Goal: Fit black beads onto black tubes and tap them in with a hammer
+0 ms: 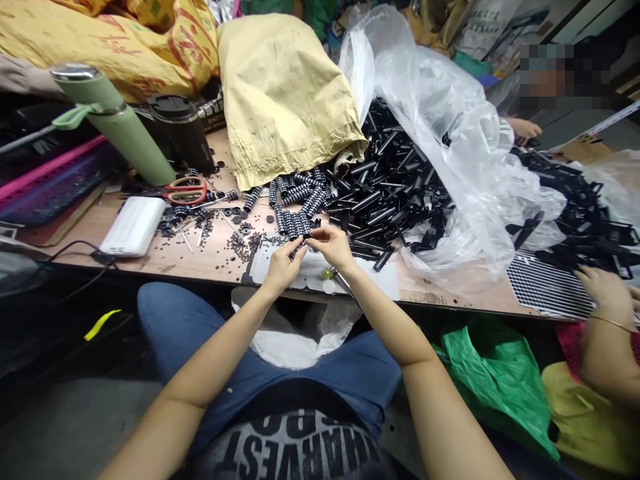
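My left hand (286, 265) and my right hand (333, 247) meet fingertip to fingertip at the front of the workbench. Both are closed in a pinch on something small and dark, mostly hidden by the fingers. Just beyond them is a cluster of black-and-white banded cylindrical pieces (293, 223). Below my hands lies a whitish mat (383, 277), and a metal rod-like tool (344, 283) shows beside my right wrist. Tiny dark bits (239, 247) are scattered left of my left hand. A heap of black tubes (370, 200) lies beyond my right hand.
A yellow sack (290, 93) and a clear plastic bag (440, 127) stand behind the parts. Leftward are red-handled scissors (187, 191), a white box-shaped device (133, 227), a leaning green bottle (127, 130) and a dark tumbler (183, 133). Another person's hand (607, 290) touches a checkered sheet (545, 283).
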The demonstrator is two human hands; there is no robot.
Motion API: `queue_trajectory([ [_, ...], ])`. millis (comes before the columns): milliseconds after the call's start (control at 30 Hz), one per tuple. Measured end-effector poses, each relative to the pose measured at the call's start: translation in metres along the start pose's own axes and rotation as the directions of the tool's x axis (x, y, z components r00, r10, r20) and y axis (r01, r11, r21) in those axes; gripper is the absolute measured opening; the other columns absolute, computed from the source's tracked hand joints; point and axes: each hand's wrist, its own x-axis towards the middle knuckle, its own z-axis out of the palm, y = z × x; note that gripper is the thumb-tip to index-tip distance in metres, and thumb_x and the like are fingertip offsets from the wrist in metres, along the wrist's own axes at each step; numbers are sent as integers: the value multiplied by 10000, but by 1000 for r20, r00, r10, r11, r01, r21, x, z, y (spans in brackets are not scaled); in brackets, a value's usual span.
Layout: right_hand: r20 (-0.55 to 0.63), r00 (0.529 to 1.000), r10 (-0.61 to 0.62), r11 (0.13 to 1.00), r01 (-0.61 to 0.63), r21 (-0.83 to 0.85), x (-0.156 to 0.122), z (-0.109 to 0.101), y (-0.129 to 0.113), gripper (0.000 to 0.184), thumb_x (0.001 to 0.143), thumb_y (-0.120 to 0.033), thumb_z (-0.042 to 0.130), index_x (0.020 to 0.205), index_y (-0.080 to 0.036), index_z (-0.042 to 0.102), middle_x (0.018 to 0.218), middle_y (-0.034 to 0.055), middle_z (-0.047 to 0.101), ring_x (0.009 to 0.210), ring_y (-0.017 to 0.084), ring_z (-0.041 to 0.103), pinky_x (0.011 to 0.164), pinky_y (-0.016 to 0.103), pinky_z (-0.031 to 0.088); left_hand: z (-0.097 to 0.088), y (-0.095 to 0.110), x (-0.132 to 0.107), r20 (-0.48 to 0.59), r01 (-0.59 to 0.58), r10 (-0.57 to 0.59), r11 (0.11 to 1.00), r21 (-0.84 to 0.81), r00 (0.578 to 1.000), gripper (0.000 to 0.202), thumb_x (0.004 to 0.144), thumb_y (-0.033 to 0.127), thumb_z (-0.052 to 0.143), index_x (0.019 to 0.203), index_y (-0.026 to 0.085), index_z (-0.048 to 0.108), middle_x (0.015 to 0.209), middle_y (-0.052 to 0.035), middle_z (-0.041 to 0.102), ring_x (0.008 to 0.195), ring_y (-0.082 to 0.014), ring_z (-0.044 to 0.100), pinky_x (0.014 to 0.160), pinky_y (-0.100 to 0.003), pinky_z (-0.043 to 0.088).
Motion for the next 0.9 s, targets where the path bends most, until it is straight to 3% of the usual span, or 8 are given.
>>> queue_trajectory([
  [167,25,998,-61,995,63,-79,-5,9,-7,151,691,-282,725,808,-188,703,786,31,723,734,177,683,733,317,561,-8,-2,-4,-4,-30,31,999,44,1000,321,872,329,583,1120,155,687,1136,-118,683,1080,-245,625,983,-360,468],
  [400,110,944,-310,890,329,-316,-4,28,-20,126,755,-170,627,849,-190,709,819,24,733,710,153,677,720,279,553,-27,-12,-9,-63,-54,61,993,104,996,359,883,350,561,1149,133,668,1171,-120,676,1100,-233,629,997,-353,478],
  [533,140,950,-278,927,303,-219,6,42,-20,103,760,-215,657,850,-194,704,810,20,729,721,153,682,723,275,560,-42,-16,-8,-110,-50,62,994,102,992,389,895,369,542,1195,142,644,1205,-116,662,1111,-234,625,1001,-361,480],
  [667,177,953,-244,951,271,-149,11,56,-18,124,771,-273,669,852,-183,696,814,29,727,745,160,681,711,276,561,-60,-21,-3,-81,-23,29,997,79,996,385,884,386,554,1162,142,664,1163,-110,682,1079,-238,638,978,-364,495],
  [733,241,916,-320,896,375,-238,11,61,-19,126,799,-242,626,885,-191,702,852,34,727,756,156,676,735,276,550,-67,-24,-1,-84,0,6,997,79,996,399,874,385,571,1180,143,650,1180,-114,672,1074,-237,636,975,-364,493],
  [833,448,798,-403,758,566,-325,21,68,-23,181,836,-210,580,973,-209,698,957,39,726,848,162,670,809,285,526,-74,-30,-1,-164,10,2,997,73,986,416,885,377,562,1235,155,602,1204,-116,650,1044,-214,634,955,-347,494],
  [900,496,774,-394,655,615,-439,37,74,-25,216,877,-227,556,1055,-202,675,1084,64,705,994,194,639,895,333,485,-77,-34,-2,-230,40,-32,999,31,973,396,902,387,538,1223,161,590,1090,-103,678,884,-176,661,832,-304,535],
])
